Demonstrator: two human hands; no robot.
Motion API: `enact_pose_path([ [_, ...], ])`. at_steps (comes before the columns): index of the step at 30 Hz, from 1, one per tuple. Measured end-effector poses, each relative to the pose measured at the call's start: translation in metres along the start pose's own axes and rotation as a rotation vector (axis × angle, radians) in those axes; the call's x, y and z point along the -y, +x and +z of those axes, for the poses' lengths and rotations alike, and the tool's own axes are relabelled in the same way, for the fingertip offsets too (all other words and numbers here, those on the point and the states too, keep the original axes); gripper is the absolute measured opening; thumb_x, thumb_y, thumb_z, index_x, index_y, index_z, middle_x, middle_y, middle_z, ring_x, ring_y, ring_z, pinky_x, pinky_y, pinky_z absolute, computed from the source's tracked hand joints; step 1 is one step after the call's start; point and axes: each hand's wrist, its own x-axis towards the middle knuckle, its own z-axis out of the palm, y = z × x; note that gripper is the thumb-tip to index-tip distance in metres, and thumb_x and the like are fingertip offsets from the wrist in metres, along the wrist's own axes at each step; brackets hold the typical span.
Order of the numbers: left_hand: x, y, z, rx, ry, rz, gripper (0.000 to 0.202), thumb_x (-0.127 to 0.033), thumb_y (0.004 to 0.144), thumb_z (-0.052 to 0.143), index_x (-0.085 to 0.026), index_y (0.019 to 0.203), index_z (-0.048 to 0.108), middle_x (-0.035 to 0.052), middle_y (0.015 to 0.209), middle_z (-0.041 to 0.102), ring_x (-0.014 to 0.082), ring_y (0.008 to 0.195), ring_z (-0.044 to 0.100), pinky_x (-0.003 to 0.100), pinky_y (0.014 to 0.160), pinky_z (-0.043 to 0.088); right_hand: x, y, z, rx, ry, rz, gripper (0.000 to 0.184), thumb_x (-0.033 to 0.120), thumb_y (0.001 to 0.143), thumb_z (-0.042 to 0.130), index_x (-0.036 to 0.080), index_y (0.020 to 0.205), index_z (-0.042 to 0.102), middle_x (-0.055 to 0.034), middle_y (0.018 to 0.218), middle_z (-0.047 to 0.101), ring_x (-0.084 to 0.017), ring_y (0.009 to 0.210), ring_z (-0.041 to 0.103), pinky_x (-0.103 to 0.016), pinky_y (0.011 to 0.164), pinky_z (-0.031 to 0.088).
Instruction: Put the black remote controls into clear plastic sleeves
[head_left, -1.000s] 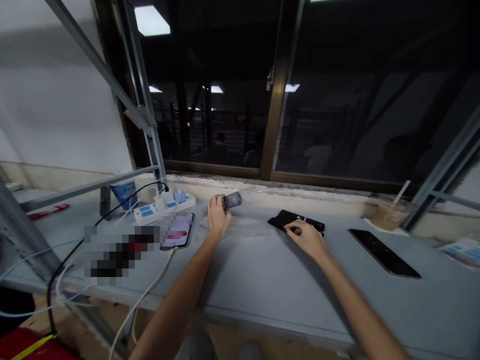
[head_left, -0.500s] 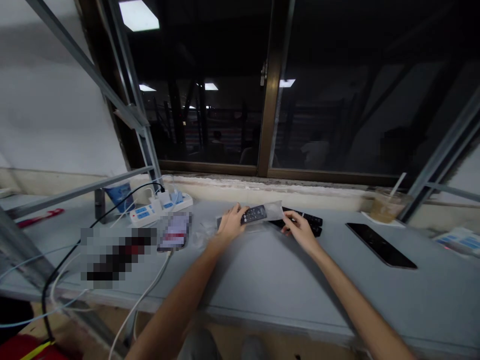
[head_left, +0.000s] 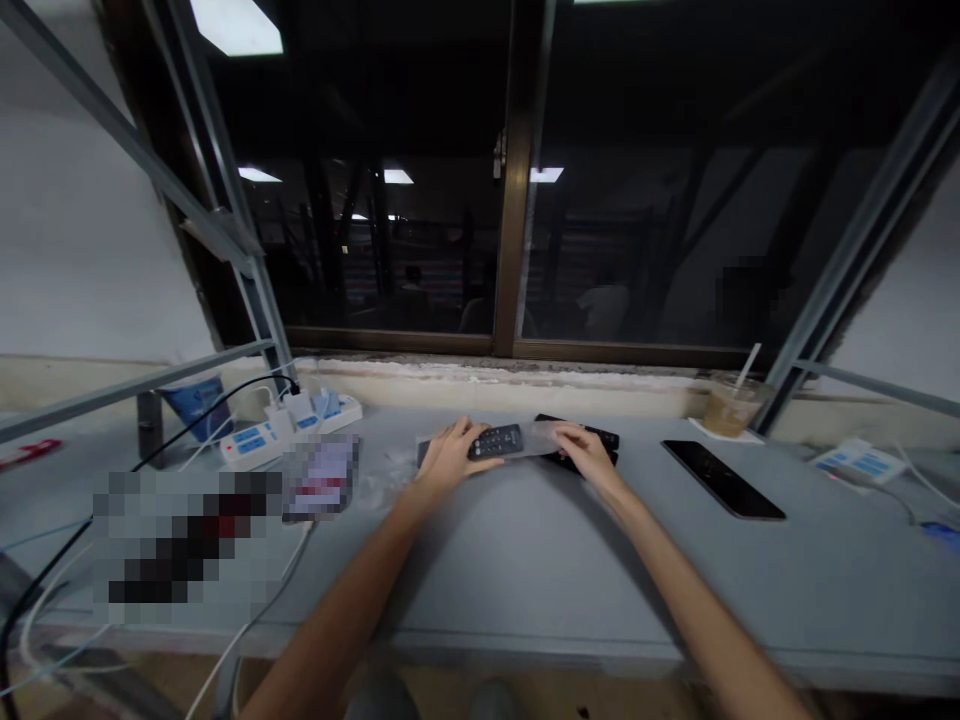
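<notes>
My left hand [head_left: 448, 455] grips a black remote control [head_left: 496, 441] by its left end, just above the grey table [head_left: 525, 560]. The remote's right end sits inside a clear plastic bag [head_left: 541, 437]. My right hand [head_left: 587, 451] pinches the right side of that bag, fingers closed on it. Behind my right hand lie other black remotes [head_left: 592, 437] on the table, partly hidden by the hand and the bag.
A white power strip [head_left: 259, 440] with plugs and cables sits at the left, beside a blue cup [head_left: 196, 403] and a phone [head_left: 321, 478]. A dark phone [head_left: 721, 478] and an iced drink with a straw [head_left: 731, 405] are at the right. Dark window behind.
My left hand carried the remote from the back left toward the middle. My right hand left the remotes on the table and took the bag, and the remote's end went into it.
</notes>
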Motion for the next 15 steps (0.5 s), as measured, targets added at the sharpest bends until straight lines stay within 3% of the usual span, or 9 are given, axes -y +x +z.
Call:
enact_pose_path([
  [3, -0.001, -0.001, 0.002, -0.035, 0.018, 0.097, 0.052, -0.059, 0.077, 0.05, -0.024, 0.115, 0.054, 0.0037, 0.097, 0.053, 0.0186, 0.087, 0.056, 0.031, 0.084, 0.042, 0.0, -0.002, 0.002, 0.171, -0.036, -0.02, 0.032, 0.047, 0.07, 0.059, 0.018, 0.076, 0.07, -0.0077, 0.098, 0.066, -0.02, 0.091, 0.059, -0.033, 0.083, 0.043],
  [7, -0.001, -0.001, 0.006, -0.084, 0.043, 0.158, 0.057, -0.057, 0.078, 0.049, -0.024, 0.125, 0.047, 0.0047, 0.097, 0.053, 0.0188, 0.088, 0.055, 0.032, 0.084, 0.041, 0.004, -0.007, 0.007, 0.284, -0.024, 0.04, 0.037, 0.047, 0.073, 0.058, 0.017, 0.091, 0.07, -0.0078, 0.099, 0.067, -0.02, 0.089, 0.06, -0.033, 0.08, 0.044],
  [12, 0.0, -0.002, 0.012, -0.108, 0.066, 0.182, 0.055, -0.054, 0.081, 0.045, -0.025, 0.128, 0.043, 0.0046, 0.097, 0.052, 0.0185, 0.09, 0.053, 0.031, 0.083, 0.039, 0.006, -0.008, 0.009, 0.359, 0.037, 0.011, 0.037, 0.047, 0.07, 0.062, 0.019, 0.093, 0.07, -0.0076, 0.103, 0.066, -0.02, 0.092, 0.06, -0.031, 0.082, 0.044],
  [15, 0.002, -0.001, 0.013, -0.128, 0.092, 0.208, 0.054, -0.052, 0.083, 0.044, -0.025, 0.13, 0.042, 0.0052, 0.097, 0.052, 0.019, 0.091, 0.052, 0.031, 0.081, 0.039, 0.004, -0.008, 0.009, 0.331, 0.028, 0.022, 0.036, 0.046, 0.068, 0.065, 0.018, 0.09, 0.071, -0.0082, 0.108, 0.064, -0.02, 0.092, 0.059, -0.031, 0.081, 0.044],
])
